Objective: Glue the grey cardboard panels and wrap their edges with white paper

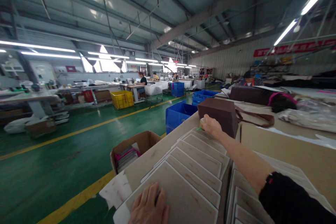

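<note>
My left hand (150,205) lies flat, fingers stretched, on the nearest of several overlapping beige panels (190,189) with pale edges. They fan away from me along the table. My right hand (210,125) reaches to the far end of that row, its fingers closed. Something small and partly hidden is in its grip, with a bit of green showing below it. I cannot make out what it is. Just behind that hand stands a dark brown block (217,108), with a brown strap (258,117) lying to its right.
A second row of panels (245,199) lies at right. On the floor left of the table stand a cardboard box (149,140) holding stacked pieces and a blue bin (174,119). Farther off are a yellow crate (122,100) and a person (142,79) among work tables. Plastic wrapping (307,113) lies right.
</note>
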A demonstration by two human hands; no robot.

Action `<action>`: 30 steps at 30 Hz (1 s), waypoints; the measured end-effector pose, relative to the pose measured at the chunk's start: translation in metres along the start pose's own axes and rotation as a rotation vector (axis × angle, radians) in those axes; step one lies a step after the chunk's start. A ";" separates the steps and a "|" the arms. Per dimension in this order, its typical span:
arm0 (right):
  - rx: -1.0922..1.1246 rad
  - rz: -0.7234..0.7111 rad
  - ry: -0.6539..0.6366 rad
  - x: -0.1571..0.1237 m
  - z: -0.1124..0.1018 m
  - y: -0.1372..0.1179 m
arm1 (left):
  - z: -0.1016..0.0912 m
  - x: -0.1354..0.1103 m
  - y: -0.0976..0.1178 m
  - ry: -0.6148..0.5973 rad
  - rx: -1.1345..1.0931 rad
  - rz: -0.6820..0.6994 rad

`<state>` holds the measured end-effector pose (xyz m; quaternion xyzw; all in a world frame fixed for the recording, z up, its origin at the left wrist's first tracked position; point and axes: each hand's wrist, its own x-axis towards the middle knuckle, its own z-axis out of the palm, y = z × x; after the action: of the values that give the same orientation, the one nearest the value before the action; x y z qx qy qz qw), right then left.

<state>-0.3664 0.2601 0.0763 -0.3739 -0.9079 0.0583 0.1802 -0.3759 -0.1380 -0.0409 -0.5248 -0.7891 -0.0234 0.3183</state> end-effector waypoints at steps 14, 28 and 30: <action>-0.020 0.081 -0.023 -0.033 -0.024 0.062 | -0.009 0.006 0.004 -0.004 -0.020 -0.031; 0.470 0.213 0.052 -0.035 -0.026 0.084 | -0.014 0.006 0.007 -0.122 -0.096 -0.091; 0.665 0.267 0.130 -0.044 -0.033 0.094 | -0.015 0.008 0.009 -0.169 -0.112 -0.120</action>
<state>-0.2637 0.2953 0.0723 -0.4132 -0.7692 0.3494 0.3399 -0.3634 -0.1330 -0.0268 -0.4936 -0.8407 -0.0421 0.2188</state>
